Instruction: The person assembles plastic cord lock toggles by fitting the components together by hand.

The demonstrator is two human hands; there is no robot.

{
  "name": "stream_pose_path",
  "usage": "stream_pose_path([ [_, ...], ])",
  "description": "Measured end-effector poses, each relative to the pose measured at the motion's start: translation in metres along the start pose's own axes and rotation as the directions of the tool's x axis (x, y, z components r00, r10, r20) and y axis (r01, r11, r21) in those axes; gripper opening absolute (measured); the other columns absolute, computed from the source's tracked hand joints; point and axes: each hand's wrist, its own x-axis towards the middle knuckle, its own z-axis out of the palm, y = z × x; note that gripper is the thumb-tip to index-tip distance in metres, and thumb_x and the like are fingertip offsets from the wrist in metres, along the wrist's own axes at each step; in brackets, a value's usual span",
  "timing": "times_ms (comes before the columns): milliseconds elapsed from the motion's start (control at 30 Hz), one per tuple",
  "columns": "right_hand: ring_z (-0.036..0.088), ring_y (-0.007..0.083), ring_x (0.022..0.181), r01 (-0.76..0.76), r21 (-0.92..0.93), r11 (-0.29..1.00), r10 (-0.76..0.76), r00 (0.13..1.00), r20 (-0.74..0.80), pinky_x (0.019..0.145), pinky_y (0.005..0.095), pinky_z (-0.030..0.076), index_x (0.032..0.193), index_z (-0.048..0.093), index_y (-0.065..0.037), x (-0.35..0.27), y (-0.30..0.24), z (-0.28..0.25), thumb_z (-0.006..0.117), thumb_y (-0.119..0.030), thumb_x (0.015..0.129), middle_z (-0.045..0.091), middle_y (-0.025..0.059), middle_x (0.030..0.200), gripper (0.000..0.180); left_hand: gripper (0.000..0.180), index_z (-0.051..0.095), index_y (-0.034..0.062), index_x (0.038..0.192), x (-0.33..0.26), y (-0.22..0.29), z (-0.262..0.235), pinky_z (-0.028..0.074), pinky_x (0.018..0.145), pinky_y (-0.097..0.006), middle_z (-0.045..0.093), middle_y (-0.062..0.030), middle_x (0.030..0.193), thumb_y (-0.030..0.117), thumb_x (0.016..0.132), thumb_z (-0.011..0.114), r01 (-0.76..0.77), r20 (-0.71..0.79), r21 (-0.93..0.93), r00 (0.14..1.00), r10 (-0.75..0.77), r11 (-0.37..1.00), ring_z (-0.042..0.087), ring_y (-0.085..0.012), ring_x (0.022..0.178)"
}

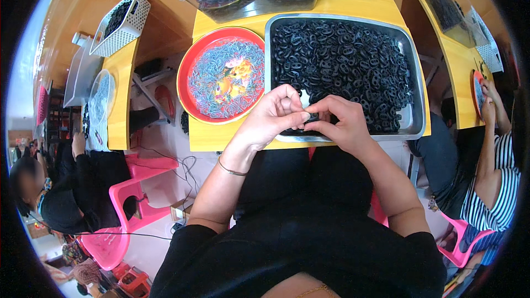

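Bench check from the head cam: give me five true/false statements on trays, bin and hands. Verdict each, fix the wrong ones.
1. The round red tray sits left of the rectangular silver metal tray. True.
2. The silver tray is filled with slender blue-grey pieces. False: it holds small black oval pieces with holes.
3. The fingertips of the left hand and right hand come together, a small dark piece partly visible between them. True.
4. A thin metal bangle circles the right wrist. False: it is on the left wrist.
5. The clear plastic bin stands nearer the wearer than the silver tray. False: it stands beyond it.
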Motion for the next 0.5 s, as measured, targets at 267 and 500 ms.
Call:
stream_pose_path([
  [267,0.052,0.0099,0.055,0.019,0.020,1.000,-0.019,1.000,0.012,0.051,0.0219,0.041,0.087,0.063,-0.004,0.0014,0.0016,0.0009,0.074,-0.010,0.065,0.055,0.0029,0.068,0.025,0.022,0.045,0.0074,0.088,0.0008,0.0010,-0.0025,0.045,0.060,-0.018,0.058,-0.0019,0.077,-0.003,0.078,0.061,0.013,-0.004,-0.061,1.000,-0.013,0.998,0.056,-0.0069,0.070],
  [500,0.051,0.0089,0.055,-0.064,0.095,0.993,0.059,0.997,0.052,0.050,0.0213,0.039,0.086,0.063,-0.004,0.0007,0.0034,-0.0016,0.073,-0.010,0.065,0.056,0.0030,0.068,0.024,0.022,0.044,0.0077,0.087,0.0020,-0.0008,-0.0025,0.044,0.060,-0.018,0.058,-0.0020,0.076,-0.003,0.078,0.061,0.004,-0.004,-0.001,1.000,-0.004,1.000,0.056,-0.0067,0.068],
])
